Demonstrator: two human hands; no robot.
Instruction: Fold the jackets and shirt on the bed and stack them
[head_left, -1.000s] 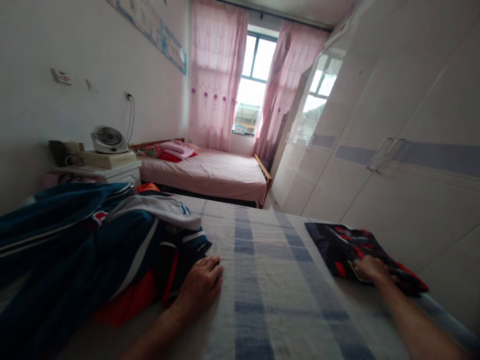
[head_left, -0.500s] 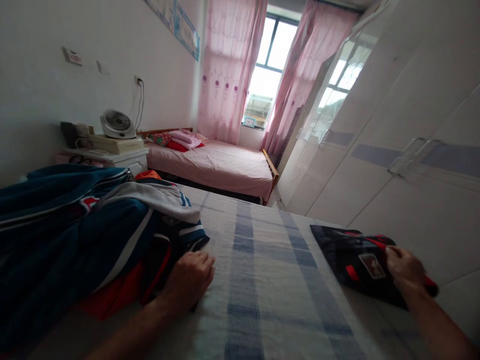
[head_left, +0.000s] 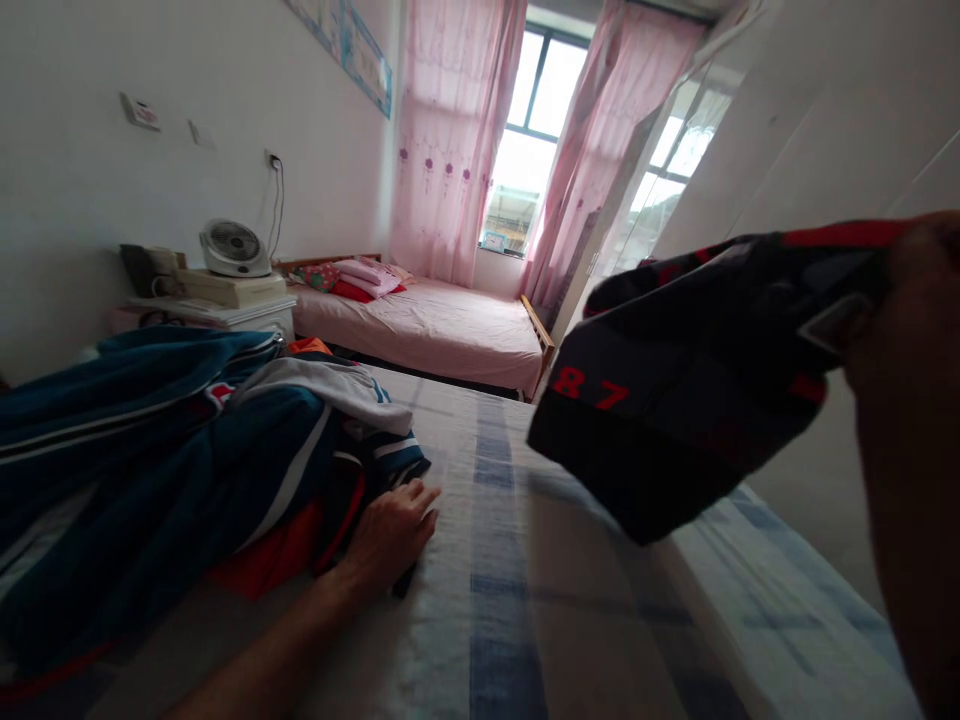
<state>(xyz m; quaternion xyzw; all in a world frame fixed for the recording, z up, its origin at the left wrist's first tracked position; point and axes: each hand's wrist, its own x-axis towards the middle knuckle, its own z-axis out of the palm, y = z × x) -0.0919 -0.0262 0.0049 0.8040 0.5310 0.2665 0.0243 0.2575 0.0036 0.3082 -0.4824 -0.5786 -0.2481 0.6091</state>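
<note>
My right hand (head_left: 911, 310), dark and partly cut off at the right edge, grips a black garment (head_left: 675, 400). A red band runs along the garment's top, red digits "87" show on its left part, and a pale label lies by my fingers. The garment hangs raised over the bed's right side; its exact cut cannot be told. My left hand (head_left: 397, 525) rests with fingers loosely spread at the right edge of a clothes pile (head_left: 180, 480). That pile holds teal garments with white stripes, a grey piece (head_left: 337, 385) and some orange and black cloth.
Beneath lies a bed sheet (head_left: 493, 540) with blue and white checks. Beyond it stand a bed with a pink sheet (head_left: 450, 325) and a nightstand (head_left: 270, 318) carrying a small fan (head_left: 234, 247). Pale wardrobe doors (head_left: 810, 150) line the right side.
My right hand has lifted the black garment from the bed's right edge, up and toward me, and it has unfolded. My left hand's fingers have spread slightly beside the pile.
</note>
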